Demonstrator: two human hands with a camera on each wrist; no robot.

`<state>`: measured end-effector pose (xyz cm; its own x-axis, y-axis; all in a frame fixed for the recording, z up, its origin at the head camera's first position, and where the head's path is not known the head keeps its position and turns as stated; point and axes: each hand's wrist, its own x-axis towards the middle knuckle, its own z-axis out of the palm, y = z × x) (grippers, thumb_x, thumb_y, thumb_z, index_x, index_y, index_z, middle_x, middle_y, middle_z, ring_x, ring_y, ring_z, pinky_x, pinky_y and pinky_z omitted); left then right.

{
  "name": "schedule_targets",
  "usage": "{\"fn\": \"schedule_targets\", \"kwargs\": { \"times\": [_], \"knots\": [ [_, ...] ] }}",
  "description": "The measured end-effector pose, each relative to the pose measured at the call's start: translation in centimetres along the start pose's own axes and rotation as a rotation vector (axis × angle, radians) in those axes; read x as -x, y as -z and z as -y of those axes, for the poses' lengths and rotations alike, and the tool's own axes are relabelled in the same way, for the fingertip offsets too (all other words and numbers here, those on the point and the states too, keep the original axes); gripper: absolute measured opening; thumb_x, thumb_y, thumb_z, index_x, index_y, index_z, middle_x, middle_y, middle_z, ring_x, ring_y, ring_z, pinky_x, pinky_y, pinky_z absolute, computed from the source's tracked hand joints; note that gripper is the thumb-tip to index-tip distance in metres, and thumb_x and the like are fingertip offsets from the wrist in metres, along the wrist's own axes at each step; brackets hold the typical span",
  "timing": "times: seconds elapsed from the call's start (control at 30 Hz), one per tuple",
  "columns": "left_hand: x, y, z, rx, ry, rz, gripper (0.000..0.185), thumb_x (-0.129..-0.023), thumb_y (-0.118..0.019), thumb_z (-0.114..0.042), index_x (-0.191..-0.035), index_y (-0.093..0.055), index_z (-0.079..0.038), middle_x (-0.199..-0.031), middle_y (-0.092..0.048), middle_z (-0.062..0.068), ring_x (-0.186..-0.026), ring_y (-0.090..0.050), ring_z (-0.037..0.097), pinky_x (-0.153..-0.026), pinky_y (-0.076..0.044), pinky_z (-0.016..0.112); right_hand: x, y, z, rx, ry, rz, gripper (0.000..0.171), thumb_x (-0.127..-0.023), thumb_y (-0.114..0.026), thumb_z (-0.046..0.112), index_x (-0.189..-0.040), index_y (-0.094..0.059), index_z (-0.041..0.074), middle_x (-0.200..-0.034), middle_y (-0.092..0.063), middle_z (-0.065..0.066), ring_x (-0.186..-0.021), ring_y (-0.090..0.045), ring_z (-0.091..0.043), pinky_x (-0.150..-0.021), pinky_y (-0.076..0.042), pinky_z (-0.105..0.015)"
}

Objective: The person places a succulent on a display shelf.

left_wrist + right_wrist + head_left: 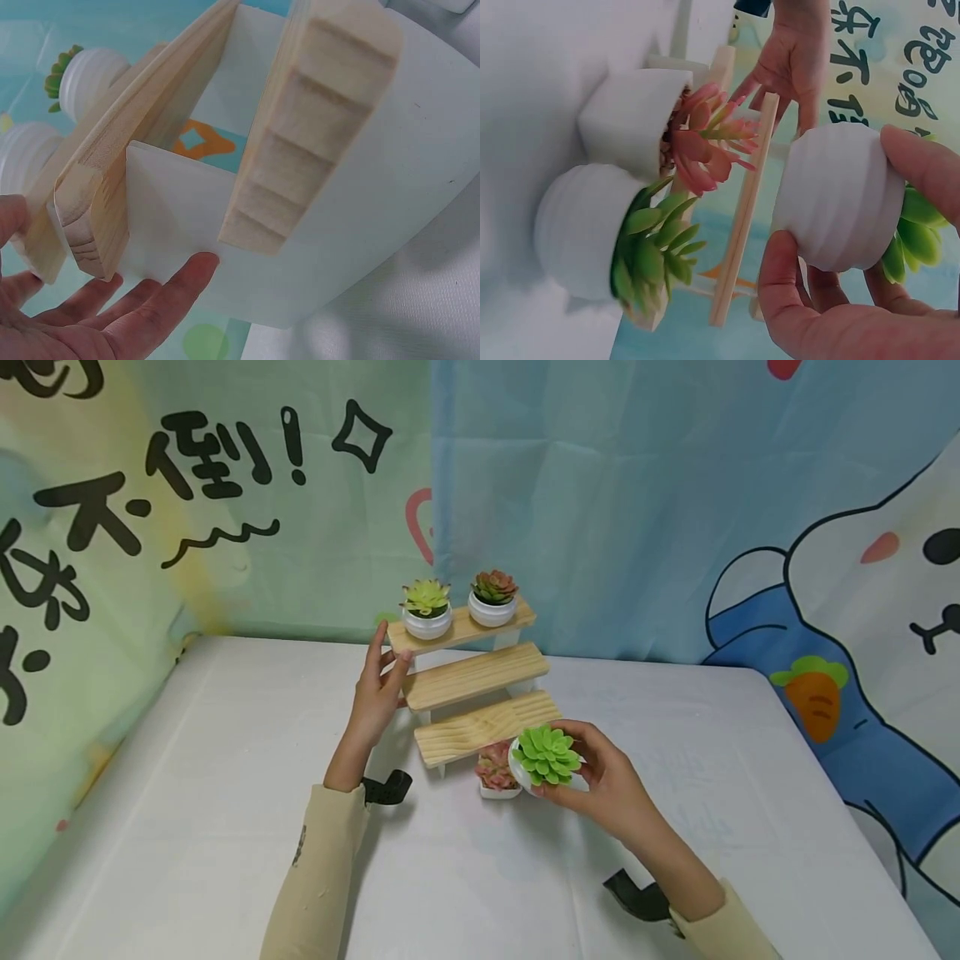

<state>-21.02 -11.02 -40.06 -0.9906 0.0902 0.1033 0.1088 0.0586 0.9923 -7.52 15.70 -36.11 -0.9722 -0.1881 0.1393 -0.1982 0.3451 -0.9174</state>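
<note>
The left hand (377, 689), fingers straight, steadies the left side of the three-tier pale wooden step shelf (480, 675) while the right hand (600, 777) grips a bright green succulent in a round white pot (546, 758) just before the lowest step, so placing seems underway, needing a level set-down.

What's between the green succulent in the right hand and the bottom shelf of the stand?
Nothing visible. The right hand holds the green succulent pot at the front right corner of the bare bottom shelf. The pink succulent sits on the table in front, below the shelf.
</note>
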Motion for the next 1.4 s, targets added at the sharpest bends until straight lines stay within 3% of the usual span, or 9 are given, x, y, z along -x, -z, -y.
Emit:
{"fn": "schedule_targets", "kwargs": {
  "times": [0.23, 0.47, 0.6, 0.87, 1.4],
  "knots": [
    [0.1, 0.0, 0.1, 0.001, -0.012, -0.009, 0.068, -0.104, -0.048, -0.035, -0.159, -0.010, -0.024, -0.146, -0.040, 0.023, -0.131, -0.047, 0.038, -0.079, -0.058, 0.050, -2.1, -0.4, 0.3, -0.026, -0.045, 0.004, 0.064, -0.079, -0.075, -0.010, -0.136, -0.046, -0.004, -0.133, -0.049, -0.019, -0.112, -0.052, -0.005, -0.088, -0.049, -0.015],
    [-0.1, 0.0, 0.1, 0.007, 0.006, 0.001, 0.066, -0.105, -0.046, -0.030, -0.159, -0.009, -0.023, -0.147, -0.039, 0.022, -0.133, -0.045, 0.036, -0.082, -0.056, 0.054, -3.9, -0.8, 0.8, 0.002, -0.049, 0.009, 0.065, -0.081, -0.074, -0.008, -0.138, -0.045, -0.001, -0.135, -0.048, -0.018, -0.124, -0.049, -0.033, -0.087, -0.048, -0.017],
    [-0.1, 0.0, 0.0, 0.001, 0.002, -0.001, 0.066, -0.105, -0.046, -0.030, -0.159, -0.009, -0.023, -0.147, -0.039, 0.021, -0.132, -0.046, 0.035, -0.080, -0.057, 0.051, -5.1, -1.1, 1.1, 0.003, -0.050, 0.007, 0.065, -0.081, -0.074, -0.007, -0.138, -0.045, 0.000, -0.135, -0.048, -0.018, -0.124, -0.049, -0.033, -0.087, -0.049, -0.019],
    [-0.1, 0.1, 0.0, 0.000, -0.006, 0.005, 0.066, -0.105, -0.047, -0.029, -0.159, -0.009, -0.022, -0.147, -0.040, 0.022, -0.131, -0.047, 0.036, -0.078, -0.058, 0.050, -7.5, -2.2, 1.8, -0.026, -0.078, -0.006, 0.067, -0.081, -0.075, -0.005, -0.140, -0.044, 0.001, -0.136, -0.048, -0.017, -0.123, -0.050, -0.033, -0.100, -0.046, -0.045],
    [-0.1, 0.0, 0.1, 0.020, -0.014, 0.000, 0.066, -0.105, -0.047, -0.029, -0.159, -0.010, -0.022, -0.145, -0.042, 0.021, -0.130, -0.049, 0.036, -0.078, -0.058, 0.050, -10.7, -4.0, 2.1, -0.023, -0.170, 0.045, 0.069, -0.084, -0.076, 0.003, -0.143, -0.041, 0.007, -0.138, -0.045, -0.017, -0.118, -0.052, -0.035, -0.100, -0.046, -0.047]
  ]
}}
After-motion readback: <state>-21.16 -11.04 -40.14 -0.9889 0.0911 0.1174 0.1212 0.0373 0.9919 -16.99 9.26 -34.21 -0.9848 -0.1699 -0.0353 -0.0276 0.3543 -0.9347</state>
